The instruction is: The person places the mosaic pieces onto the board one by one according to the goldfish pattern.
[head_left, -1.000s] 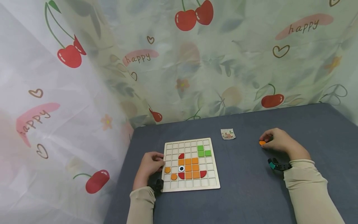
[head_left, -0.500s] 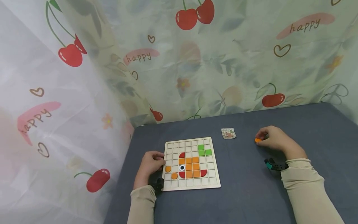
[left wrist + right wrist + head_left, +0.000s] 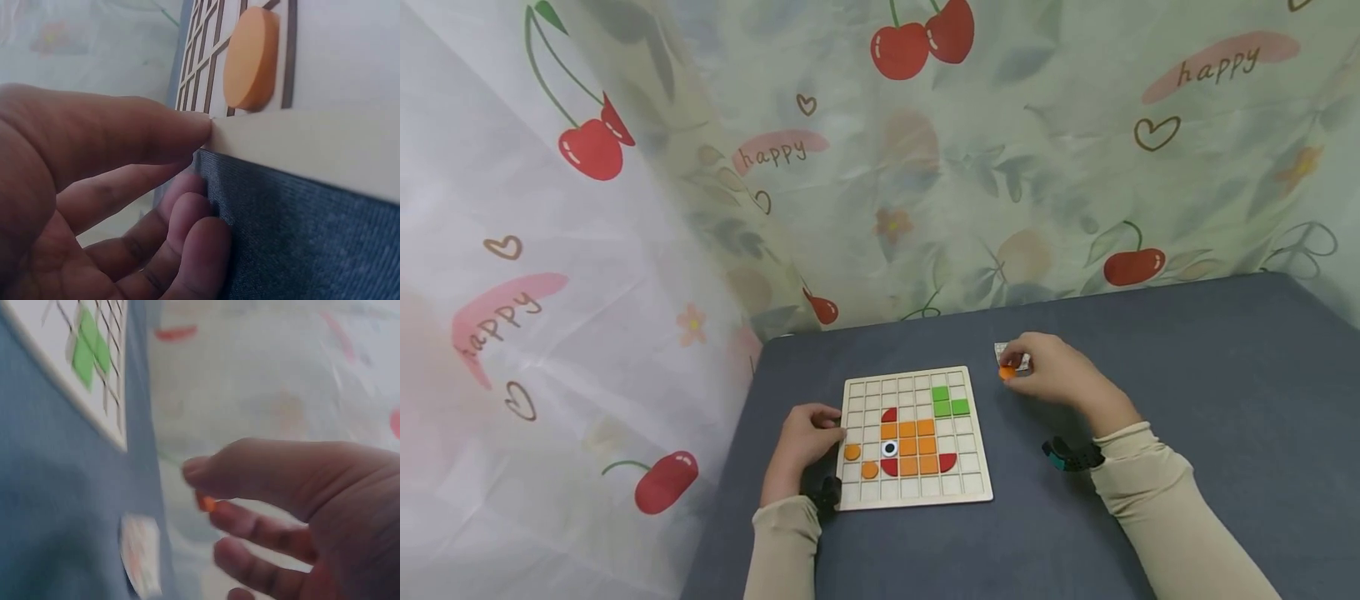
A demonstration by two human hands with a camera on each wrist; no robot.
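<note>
My left hand (image 3: 803, 437) is at the left edge of a square wooden grid board (image 3: 970, 483). In the left wrist view its straight thumb touches the board's side, and the other fingers bend loosely beside it, low over the cloth. My right hand (image 3: 1060, 373) pinches an orange round piece (image 3: 1007, 373) between thumb and fingertips, above a small printed picture card (image 3: 1001, 349) that it partly covers. On the board lie orange squares (image 3: 907, 446), red quarter-circle pieces (image 3: 947, 462), green squares (image 3: 942, 408), an eye piece (image 3: 889, 448) and two orange discs (image 3: 869, 470).
Dark grey cloth covers the table (image 3: 1037, 533). Behind and to the left hangs a patterned curtain (image 3: 850, 233) with cherries and the word "happy". A dark band (image 3: 1071, 455) is around the right wrist.
My right hand has moved left with the orange round piece, from the right part of the table to over the card. The left hand stays at the board's edge.
</note>
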